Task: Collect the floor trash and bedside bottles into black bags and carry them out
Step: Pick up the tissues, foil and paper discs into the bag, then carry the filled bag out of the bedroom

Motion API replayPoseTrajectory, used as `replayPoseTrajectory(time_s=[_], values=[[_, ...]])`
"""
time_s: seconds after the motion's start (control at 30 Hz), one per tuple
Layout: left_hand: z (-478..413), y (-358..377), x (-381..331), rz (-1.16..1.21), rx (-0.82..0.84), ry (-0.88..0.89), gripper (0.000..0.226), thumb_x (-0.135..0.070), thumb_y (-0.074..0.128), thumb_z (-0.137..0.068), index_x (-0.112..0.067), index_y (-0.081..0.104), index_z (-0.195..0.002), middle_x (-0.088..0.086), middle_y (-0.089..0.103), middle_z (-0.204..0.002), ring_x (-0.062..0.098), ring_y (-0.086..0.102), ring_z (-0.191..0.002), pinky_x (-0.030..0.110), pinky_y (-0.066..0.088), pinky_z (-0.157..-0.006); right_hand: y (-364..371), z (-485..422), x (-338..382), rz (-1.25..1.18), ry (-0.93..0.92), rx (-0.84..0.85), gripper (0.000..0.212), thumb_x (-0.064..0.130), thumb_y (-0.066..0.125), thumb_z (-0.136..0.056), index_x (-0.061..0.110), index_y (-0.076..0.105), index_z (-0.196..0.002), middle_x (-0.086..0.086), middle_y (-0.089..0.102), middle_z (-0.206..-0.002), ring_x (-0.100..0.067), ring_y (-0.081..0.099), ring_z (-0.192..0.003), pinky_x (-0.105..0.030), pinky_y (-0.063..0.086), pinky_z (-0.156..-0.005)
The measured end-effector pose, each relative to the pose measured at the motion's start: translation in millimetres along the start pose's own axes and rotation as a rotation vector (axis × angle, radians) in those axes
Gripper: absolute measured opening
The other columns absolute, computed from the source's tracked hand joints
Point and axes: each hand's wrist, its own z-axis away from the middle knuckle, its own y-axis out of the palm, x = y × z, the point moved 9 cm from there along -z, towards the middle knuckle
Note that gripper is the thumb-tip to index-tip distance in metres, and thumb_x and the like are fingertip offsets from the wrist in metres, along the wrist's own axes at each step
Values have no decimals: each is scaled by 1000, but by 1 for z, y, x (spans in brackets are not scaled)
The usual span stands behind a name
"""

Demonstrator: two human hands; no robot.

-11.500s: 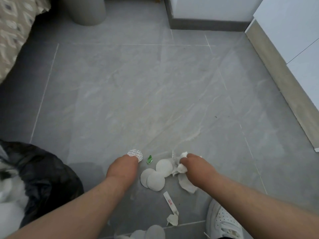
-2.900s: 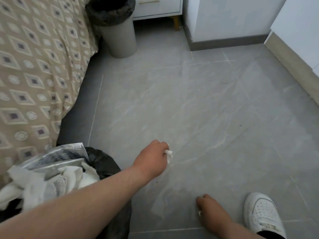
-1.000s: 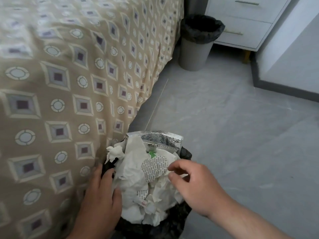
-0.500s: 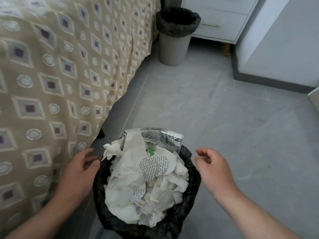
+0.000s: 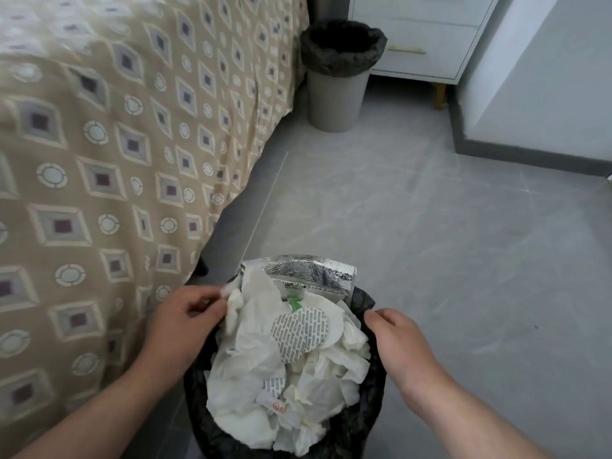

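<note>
Clock set on the bag, twelve pointing toward the drawers.

Black bag (image 5: 371,402) stands open on the grey tiled floor (image 5: 447,253), close against the bed's edge and directly in front of the person. It is heaped past the rim with crumpled white tissues (image 5: 245,346). On top of the heap lie a round printed seal (image 5: 299,332) and a green scrap (image 5: 293,304) just beyond it. A small paper strip with a red mark (image 5: 275,405) lies toward six. A silver foil pouch (image 5: 311,276) stands up out of the far side, at twelve.

Right hand (image 5: 399,339) — at three on the bag. Its fingers are curled over the black rim, gripping the plastic there. Forearm bare.

Left hand (image 5: 180,321) — between nine and ten. The fingers are bent in narrow, and the thumb tip touches a tissue wad that hangs over the edge. The rim on that side is hidden under hand and paper, so I cannot tell whether it pinches plastic, tissue or nothing.

Surroundings: a patterned beige bedspread (image 5: 99,167) fills everything from seven round to eleven, draping almost to the floor. A grey waste bin (image 5: 336,97) with its own black liner stands at twelve, well apart from the bag and just beside the bed's corner. A white drawer unit (image 5: 427,38) stands behind it at one, on a wooden leg. Dark skirting (image 5: 530,159) runs under a pale wall at two.
</note>
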Motion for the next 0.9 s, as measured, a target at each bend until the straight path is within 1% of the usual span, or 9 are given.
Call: replayPoseTrajectory(time_s=[0.1,0.2,0.3,0.37,0.47,0.6,0.7,0.77,0.9], values=[[5,9,12,-109,43,-3,30,-2,80,-67,-29,69,-66,-2,61,-91,3,59,-85,17,45,-78,4,-1,0,-10,2,12,27,26,55,-89,1,65,-82,-18,69,-89,-21,57,-72,-33,42,-67],[12,4,23,-34,-21,-59,40,-6,81,-66,-25,54,-90,-1,59,-97,12,57,-88,24,43,-71,10,-3,-5,-115,23,30,28,28,58,-88,2,66,-82,-17,70,-86,-22,59,-73,-33,42,-66],[21,-6,46,524,-78,-251,39,-15,71,-77,-17,53,-111,8,62,-113,20,61,-98,23,51,-71,15,-9,-10,-298,12,60,37,37,58,-86,2,67,-82,-11,71,-85,-23,62,-78,-36,44,-71],[32,11,53,922,129,-390,59,-42,63,-77,-13,54,-128,14,58,-130,30,55,-120,29,54,-90,28,-11,-14,-526,31,178,47,42,49,-86,0,68,-92,-13,72,-93,-27,64,-86,-39,46,-76],[52,16,55,989,205,-419,72,-57,22,-96,-15,-4,-150,16,-5,-156,36,-8,-143,44,-18,-114,52,2,-16,-842,174,392,50,38,32,-97,7,67,-115,-20,70,-111,-36,65,-104,-47,47,-92],[42,39,11,1167,451,-392,72,-62,12,-96,-21,-19,-146,12,-21,-153,33,-24,-140,41,-33,-106,33,-7,-1,-985,150,376,55,40,27,-98,6,64,-121,-22,66,-119,-37,62,-111,-46,48,-95],[29,51,-48,1095,466,-409,74,-63,15,-95,-20,-14,-148,11,-15,-155,32,-19,-142,44,-26,-110,-13,-14,27,-1007,155,269,58,45,30,-95,6,61,-125,-22,62,-125,-39,63,-106,-40,58,-77],[26,69,-104,1073,520,-415,71,-64,15,-95,-20,10,-151,11,12,-158,32,9,-146,52,4,-116,-49,-8,51,-994,150,212,57,45,33,-94,7,61,-126,-22,61,-125,-36,62,-99,-29,56,-53],[30,63,-217,911,495,-397,45,-27,25,-97,-23,55,-131,11,61,-130,30,59,-117,46,51,-90,-137,31,115,-936,141,92,35,21,40,-92,20,71,-109,-15,71,-107,-30,68,-88,-37,58,-64]])
